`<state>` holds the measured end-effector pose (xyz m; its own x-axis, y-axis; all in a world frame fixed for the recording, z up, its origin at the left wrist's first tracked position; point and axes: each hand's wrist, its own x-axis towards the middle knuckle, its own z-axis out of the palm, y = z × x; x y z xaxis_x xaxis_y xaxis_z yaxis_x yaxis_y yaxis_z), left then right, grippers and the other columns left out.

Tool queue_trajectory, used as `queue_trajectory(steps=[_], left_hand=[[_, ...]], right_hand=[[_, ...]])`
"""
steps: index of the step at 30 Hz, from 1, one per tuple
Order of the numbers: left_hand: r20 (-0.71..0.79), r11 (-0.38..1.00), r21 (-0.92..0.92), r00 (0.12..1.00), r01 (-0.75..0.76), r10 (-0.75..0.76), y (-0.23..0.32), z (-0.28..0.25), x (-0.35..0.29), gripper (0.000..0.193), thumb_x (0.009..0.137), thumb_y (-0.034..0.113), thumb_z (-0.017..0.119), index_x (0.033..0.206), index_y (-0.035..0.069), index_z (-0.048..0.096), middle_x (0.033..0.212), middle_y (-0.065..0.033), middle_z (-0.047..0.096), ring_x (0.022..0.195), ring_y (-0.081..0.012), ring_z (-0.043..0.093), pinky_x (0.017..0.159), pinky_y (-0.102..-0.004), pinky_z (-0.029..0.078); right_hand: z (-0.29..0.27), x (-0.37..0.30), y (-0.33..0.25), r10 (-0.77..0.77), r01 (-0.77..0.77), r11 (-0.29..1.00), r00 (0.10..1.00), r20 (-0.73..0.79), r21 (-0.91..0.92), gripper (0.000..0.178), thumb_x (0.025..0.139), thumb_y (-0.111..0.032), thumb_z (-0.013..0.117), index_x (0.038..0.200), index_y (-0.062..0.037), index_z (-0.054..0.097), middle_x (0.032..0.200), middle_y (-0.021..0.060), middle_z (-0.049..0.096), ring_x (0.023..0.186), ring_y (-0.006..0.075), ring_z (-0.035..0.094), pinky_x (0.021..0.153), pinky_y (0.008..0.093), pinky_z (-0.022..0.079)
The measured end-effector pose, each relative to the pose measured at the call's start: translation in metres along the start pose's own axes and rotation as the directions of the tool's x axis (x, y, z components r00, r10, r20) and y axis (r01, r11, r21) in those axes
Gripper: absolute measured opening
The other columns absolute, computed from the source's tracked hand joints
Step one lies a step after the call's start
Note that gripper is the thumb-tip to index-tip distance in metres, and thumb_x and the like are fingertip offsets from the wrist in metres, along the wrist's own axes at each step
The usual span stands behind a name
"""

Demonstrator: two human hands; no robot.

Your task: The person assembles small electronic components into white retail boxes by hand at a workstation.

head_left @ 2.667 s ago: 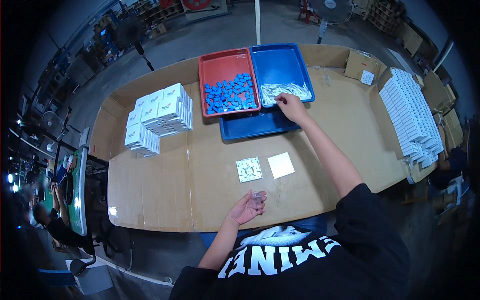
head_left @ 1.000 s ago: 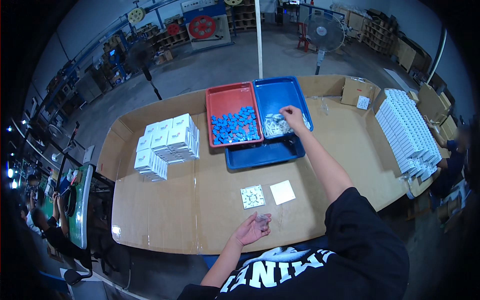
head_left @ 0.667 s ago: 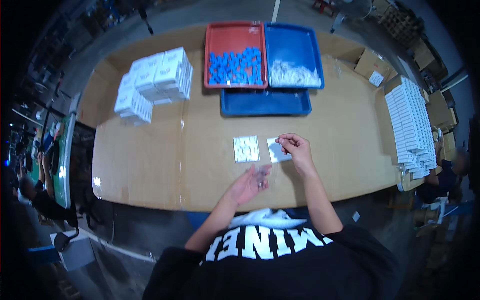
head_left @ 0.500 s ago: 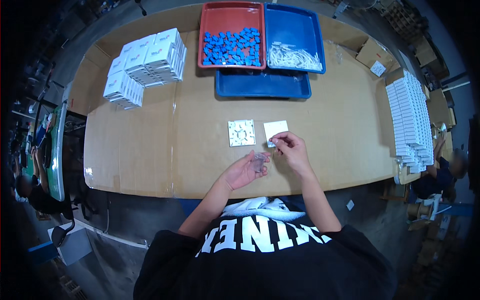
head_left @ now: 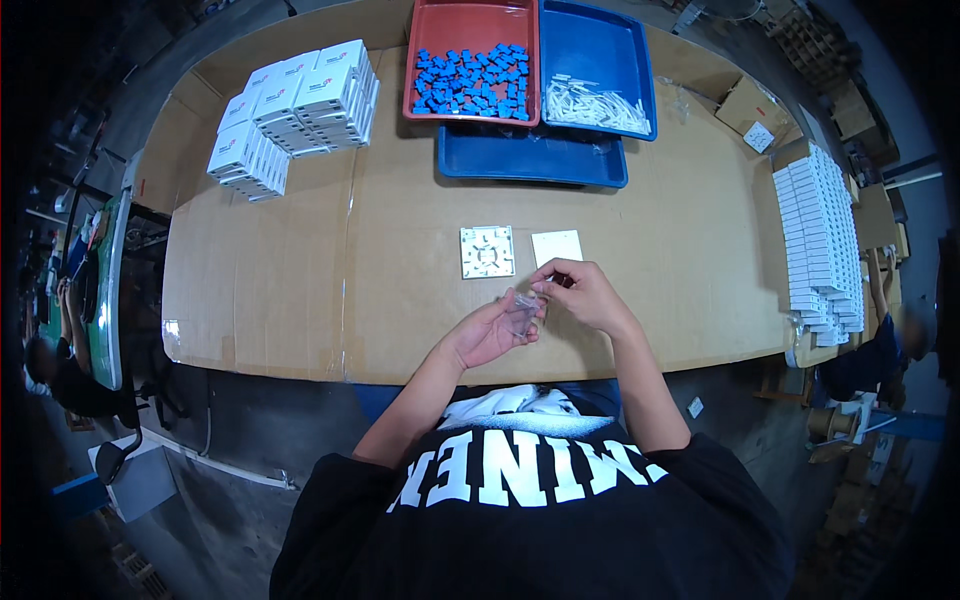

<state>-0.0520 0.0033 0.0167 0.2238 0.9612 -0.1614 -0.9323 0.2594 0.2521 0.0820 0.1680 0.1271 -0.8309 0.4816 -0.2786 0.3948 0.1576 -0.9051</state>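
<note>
A small clear plastic bag [head_left: 521,314] lies in my left hand [head_left: 482,336], whose fingers curl round it. Just to its right, at the bag's upper end, my right hand [head_left: 588,294] is closed in a pinch; what sits between thumb and forefinger is too small to make out. Beyond the hands a white square frame [head_left: 487,252] with cut-outs and raised inner parts rests on the cardboard. A plain white square plate [head_left: 557,245] lies beside it, its near edge partly covered by my right hand.
At the back stand a red tray [head_left: 470,25] of blue pieces, a blue tray [head_left: 595,50] of thin white pieces and a lower blue tray [head_left: 530,165]. White boxes [head_left: 300,95] are stacked back left, more white pieces [head_left: 815,240] at right. People work at both sides.
My right hand has moved left and inward, from over the white plate to the upper end of the bag. The left hand still holds the bag. The whole view has shifted slightly.
</note>
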Motion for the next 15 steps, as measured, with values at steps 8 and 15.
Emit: queue_trajectory(steps=[8,15], left_hand=[[0.034,0.998,0.060,0.999,-0.017,0.015,0.002,-0.002,0.002,0.045,0.111,0.044,0.044,0.132,0.007,0.059,0.117,-0.0077,0.068,0.100,-0.0203,0.066,0.094,-0.0361,0.053],[0.078,0.998,0.033,0.996,-0.055,0.052,-0.001,0.000,0.002,0.042,0.111,0.041,0.045,0.131,0.006,0.058,0.116,-0.0099,0.068,0.101,-0.0224,0.067,0.097,-0.0386,0.053]], right_hand=[[0.002,0.001,0.005,-0.121,0.120,0.993,0.974,0.193,0.016,0.011,0.098,-0.007,0.067,0.101,0.0023,0.073,0.110,0.0069,0.071,0.094,0.0152,0.065,0.082,0.0305,0.052],[0.002,0.003,0.009,-0.001,-0.015,0.999,0.949,0.315,0.048,0.024,0.105,-0.015,0.058,0.111,0.0018,0.075,0.116,0.0084,0.072,0.097,0.0177,0.066,0.087,0.0315,0.053]])
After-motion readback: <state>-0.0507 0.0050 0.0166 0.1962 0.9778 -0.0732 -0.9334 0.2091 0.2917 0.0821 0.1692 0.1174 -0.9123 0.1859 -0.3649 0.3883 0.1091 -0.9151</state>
